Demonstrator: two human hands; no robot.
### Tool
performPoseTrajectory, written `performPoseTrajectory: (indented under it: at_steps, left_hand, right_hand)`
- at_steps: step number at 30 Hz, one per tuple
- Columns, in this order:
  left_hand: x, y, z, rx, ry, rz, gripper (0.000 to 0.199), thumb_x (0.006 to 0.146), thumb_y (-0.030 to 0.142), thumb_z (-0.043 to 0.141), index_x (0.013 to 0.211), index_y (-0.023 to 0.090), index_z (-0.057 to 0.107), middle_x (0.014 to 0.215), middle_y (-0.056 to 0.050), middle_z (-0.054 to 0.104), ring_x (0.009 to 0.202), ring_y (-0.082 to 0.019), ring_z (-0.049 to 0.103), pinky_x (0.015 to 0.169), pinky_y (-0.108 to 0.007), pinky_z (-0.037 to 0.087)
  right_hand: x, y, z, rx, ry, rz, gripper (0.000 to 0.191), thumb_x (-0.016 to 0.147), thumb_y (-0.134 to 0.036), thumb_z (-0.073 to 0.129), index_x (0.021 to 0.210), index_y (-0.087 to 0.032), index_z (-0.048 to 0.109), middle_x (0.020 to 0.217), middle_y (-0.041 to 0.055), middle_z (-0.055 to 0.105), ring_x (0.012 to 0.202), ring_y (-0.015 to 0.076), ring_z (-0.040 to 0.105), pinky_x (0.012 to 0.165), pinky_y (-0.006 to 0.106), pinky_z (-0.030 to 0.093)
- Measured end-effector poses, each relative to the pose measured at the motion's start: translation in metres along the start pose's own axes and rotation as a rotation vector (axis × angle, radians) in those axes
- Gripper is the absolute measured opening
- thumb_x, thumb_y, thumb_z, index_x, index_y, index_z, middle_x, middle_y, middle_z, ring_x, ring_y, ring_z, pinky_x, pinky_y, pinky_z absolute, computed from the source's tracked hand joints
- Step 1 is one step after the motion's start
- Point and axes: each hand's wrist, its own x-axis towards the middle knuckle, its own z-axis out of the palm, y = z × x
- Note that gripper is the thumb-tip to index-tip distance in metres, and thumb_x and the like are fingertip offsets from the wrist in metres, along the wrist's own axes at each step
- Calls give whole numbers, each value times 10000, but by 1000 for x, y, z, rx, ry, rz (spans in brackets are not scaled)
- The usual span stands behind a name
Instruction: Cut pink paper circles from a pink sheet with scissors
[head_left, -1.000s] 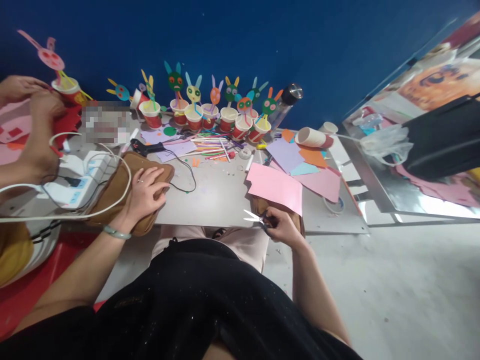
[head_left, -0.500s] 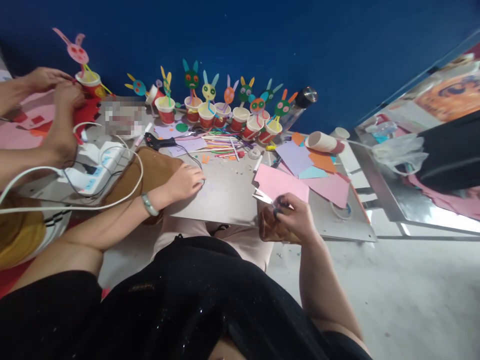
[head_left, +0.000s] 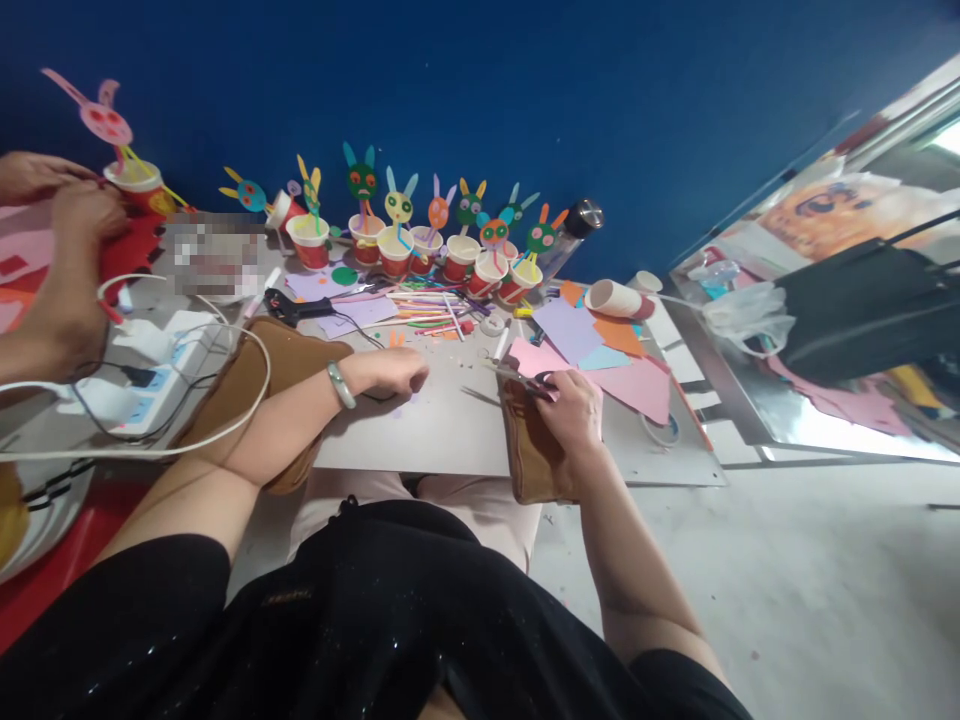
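My right hand (head_left: 571, 408) grips a pair of scissors (head_left: 517, 374) by the handles, blades pointing left over the table. Under and behind it lies a sheet of pink paper (head_left: 534, 354), partly covered by the hand. A brown cloth-like pad (head_left: 536, 465) hangs at the table edge below that wrist. My left hand (head_left: 396, 372), with a bangle on the wrist, is closed over the grey tabletop (head_left: 420, 440); whatever its fingers may hold is hidden. Near it rests a black glue gun (head_left: 298, 308), its cord running toward the hand. Another brown pad (head_left: 281, 365) lies beneath the left forearm.
Several paper cups with rabbit-faced figures (head_left: 397, 250) line the blue wall. Pipe cleaners (head_left: 427, 312) and coloured paper (head_left: 570, 328) lie before them. A bottle (head_left: 574, 235) stands behind. A power strip (head_left: 166, 370) with cables sits left, near another person's hands (head_left: 86, 205).
My left hand has moved right and curled closed. The scissors in my right hand have swung out over the table, away from the pink paper's front edge. The whole view has turned slightly right.
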Motion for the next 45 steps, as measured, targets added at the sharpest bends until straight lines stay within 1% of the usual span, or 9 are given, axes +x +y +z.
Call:
performPoseTrajectory:
  at_steps: [6, 11, 13, 16, 20, 26, 39, 42, 45]
  left_hand:
    - [2, -4, -9, -3, -194, 10, 106, 606, 116, 673, 691, 164, 715, 698, -24, 703, 640, -151, 582, 592, -252, 396]
    - [5, -14, -10, -58, -203, 32, 165, 707, 175, 668, 861, 145, 718, 828, -32, 712, 736, -144, 615, 653, -237, 429]
    - [2, -18, -12, -42, -122, 66, 145, 754, 190, 643, 868, 137, 714, 841, -45, 712, 752, -145, 618, 680, -241, 433]
    - [-12, -27, -23, 61, 163, 49, 159, 815, 207, 595, 894, 140, 715, 889, -67, 727, 807, -165, 634, 736, -264, 440]
    - [-52, -49, -38, 282, 423, -236, 202, 856, 241, 555, 892, 128, 719, 927, -121, 740, 890, -239, 673, 820, -336, 466]
    - [-101, -77, -31, 467, 369, -539, 371, 954, 367, 414, 940, 115, 687, 1033, -185, 720, 1019, -321, 673, 881, -405, 483]
    - [-109, -38, -17, 337, 347, -1036, 660, 919, 618, 411, 1076, 55, 717, 1101, -269, 713, 1080, -441, 653, 897, -484, 477]
    - [-101, -32, -17, 380, 406, -985, 538, 903, 489, 514, 1123, 30, 685, 1108, -272, 700, 1087, -419, 643, 925, -482, 462]
    - [-78, -20, -17, 441, 394, -616, 326, 851, 220, 530, 1094, 79, 697, 1137, -207, 700, 1072, -330, 646, 918, -412, 451]
  right_hand:
    - [61, -31, 3, -2, 184, 24, 131, 765, -207, 608, 893, -206, 636, 967, 111, 654, 918, 283, 573, 761, 369, 425]
    - [98, -64, 28, -2, 35, -55, 171, 774, -208, 636, 944, -194, 655, 1026, 134, 668, 950, 294, 586, 792, 379, 413]
    - [102, -70, 42, 28, -46, -39, 178, 770, -242, 664, 942, -198, 653, 1017, 132, 680, 937, 299, 595, 804, 391, 410]
    - [98, -71, 64, 116, -87, -18, 186, 773, -303, 673, 920, -200, 626, 950, 115, 688, 918, 298, 602, 829, 408, 403]
    - [92, -71, 81, 234, -45, -88, 174, 754, -316, 657, 856, -200, 577, 881, 95, 678, 905, 290, 607, 840, 414, 399]
    - [91, -73, 85, 350, -35, -159, 138, 723, -286, 639, 785, -213, 541, 790, 62, 645, 785, 247, 589, 763, 379, 419]
    - [89, -76, 90, 500, -67, -181, 127, 678, -256, 623, 738, -222, 517, 770, 46, 627, 701, 207, 565, 670, 332, 450]
    - [90, -78, 94, 539, -75, -188, 130, 675, -275, 631, 728, -222, 525, 760, 41, 631, 690, 204, 563, 663, 332, 451]
    - [91, -78, 98, 562, -95, -169, 149, 675, -297, 644, 708, -223, 519, 740, 34, 627, 676, 199, 557, 652, 329, 452]
